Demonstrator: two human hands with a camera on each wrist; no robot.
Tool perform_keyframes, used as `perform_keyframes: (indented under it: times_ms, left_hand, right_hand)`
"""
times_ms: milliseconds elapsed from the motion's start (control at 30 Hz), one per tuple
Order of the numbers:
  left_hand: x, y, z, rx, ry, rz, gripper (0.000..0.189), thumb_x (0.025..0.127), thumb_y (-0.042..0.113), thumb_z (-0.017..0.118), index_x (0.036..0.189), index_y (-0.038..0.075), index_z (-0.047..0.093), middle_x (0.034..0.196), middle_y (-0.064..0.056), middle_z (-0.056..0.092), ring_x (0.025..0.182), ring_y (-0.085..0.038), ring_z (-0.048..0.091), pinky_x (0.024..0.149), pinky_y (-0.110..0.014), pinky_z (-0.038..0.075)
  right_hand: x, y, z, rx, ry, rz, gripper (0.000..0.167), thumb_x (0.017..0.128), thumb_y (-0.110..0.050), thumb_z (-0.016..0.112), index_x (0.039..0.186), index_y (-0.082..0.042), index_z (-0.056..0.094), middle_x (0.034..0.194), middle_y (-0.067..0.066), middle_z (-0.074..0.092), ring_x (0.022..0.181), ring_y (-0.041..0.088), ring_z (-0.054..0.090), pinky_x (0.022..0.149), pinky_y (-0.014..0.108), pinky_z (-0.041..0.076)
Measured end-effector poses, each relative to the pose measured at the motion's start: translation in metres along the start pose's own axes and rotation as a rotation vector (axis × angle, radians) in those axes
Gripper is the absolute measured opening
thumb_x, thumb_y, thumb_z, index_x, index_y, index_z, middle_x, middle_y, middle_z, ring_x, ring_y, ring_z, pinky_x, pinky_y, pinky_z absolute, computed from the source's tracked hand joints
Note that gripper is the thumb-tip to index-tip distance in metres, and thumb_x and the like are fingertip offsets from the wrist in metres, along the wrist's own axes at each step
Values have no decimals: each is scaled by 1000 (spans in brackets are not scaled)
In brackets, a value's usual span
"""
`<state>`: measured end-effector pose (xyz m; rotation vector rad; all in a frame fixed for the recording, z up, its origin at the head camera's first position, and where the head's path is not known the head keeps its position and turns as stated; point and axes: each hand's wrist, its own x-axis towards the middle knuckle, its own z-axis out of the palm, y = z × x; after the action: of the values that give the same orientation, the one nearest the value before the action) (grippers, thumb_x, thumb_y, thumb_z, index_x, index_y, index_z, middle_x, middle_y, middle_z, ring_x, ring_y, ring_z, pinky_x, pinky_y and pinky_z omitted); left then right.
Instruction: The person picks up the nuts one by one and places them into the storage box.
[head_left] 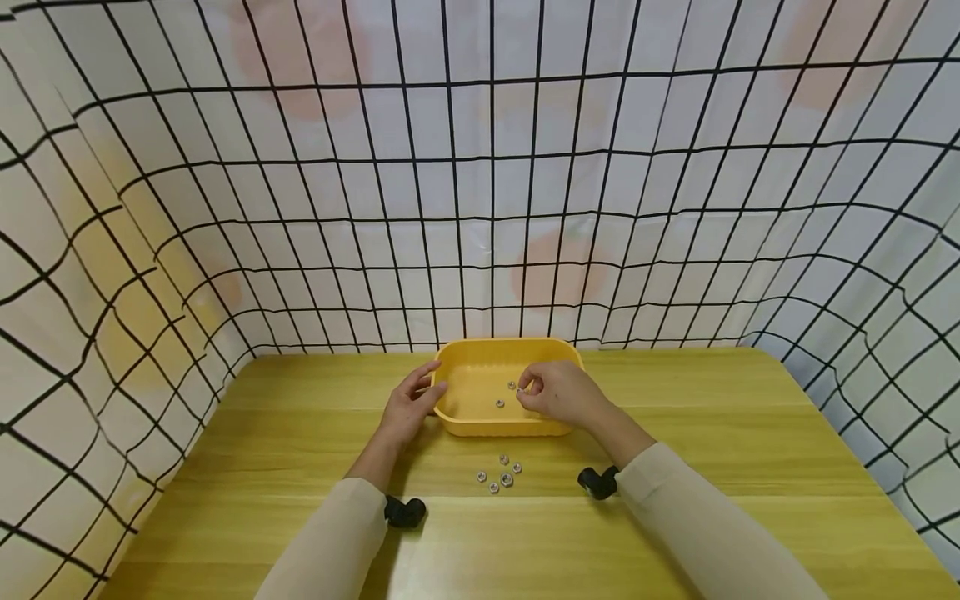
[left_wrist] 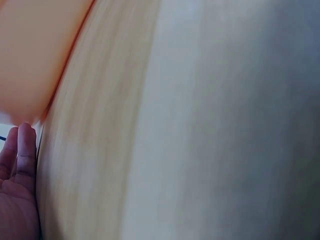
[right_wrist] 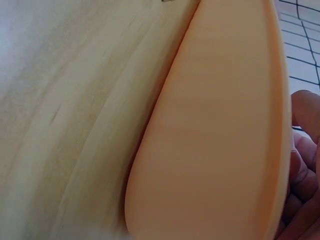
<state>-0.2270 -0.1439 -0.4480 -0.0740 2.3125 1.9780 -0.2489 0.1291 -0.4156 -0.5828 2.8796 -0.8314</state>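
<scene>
A yellow plastic tray (head_left: 495,428) stands toward the back of the table. My left hand (head_left: 405,412) holds its left rim, thumb over the inside and fingers outside. In the left wrist view those fingers (left_wrist: 26,150) lie against the tray's outer wall (left_wrist: 40,50). Over the tray's right part, my right hand (head_left: 562,393) pinches a small metal nut (head_left: 520,392), mostly covered by the fingertips. Two more nuts lie on the tray floor, one nut (head_left: 512,385) behind the other nut (head_left: 500,403). The tray wall (right_wrist: 215,125) hides the right fingertips in the right wrist view.
Several loose nuts (head_left: 506,480) lie on the wooden table (head_left: 300,450) in front of the tray, one larger than the others. Black wire grid (head_left: 491,158) over pale sheeting encloses the back and both sides. Each wrist wears a black camera (head_left: 597,482).
</scene>
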Motion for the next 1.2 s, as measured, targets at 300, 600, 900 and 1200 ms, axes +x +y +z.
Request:
perform_keyframes:
  times_ms: [300,600,900,1200]
  left_hand:
    - [20,-29,2,-4,25,16,51,100,29,67,149,20,54,147,-22,51,124,-34,59,80,-27,58]
    - [21,-33,2,1,36,29,49,100,28,68,147,21,56,145,-21,52,123,-35,60,79,-27,59]
    - [22,-33,1,6,25,30,51,100,30,68,148,22,55,145,-20,52,124,-34,60,81,-28,59]
    - [22,-33,1,1,34,32,49,99,28,69,146,23,57,143,-20,53,122,-34,61,79,-28,59]
  right_hand:
    - [11,5,5,5,-11,-3,11,94,-26,73,91,-16,72,71,-4,63,54,10,54,57,27,46]
    - [21,5,10,7,-26,37,12,94,-28,73,92,-16,73,75,-3,64,58,12,53,61,28,46]
    - [26,7,14,23,-22,82,12,93,-28,75,90,-17,72,78,-2,65,60,13,54,59,27,46]
    - [25,5,8,24,-22,102,18,94,-32,74,97,-15,73,81,-2,66,66,15,57,63,28,47]
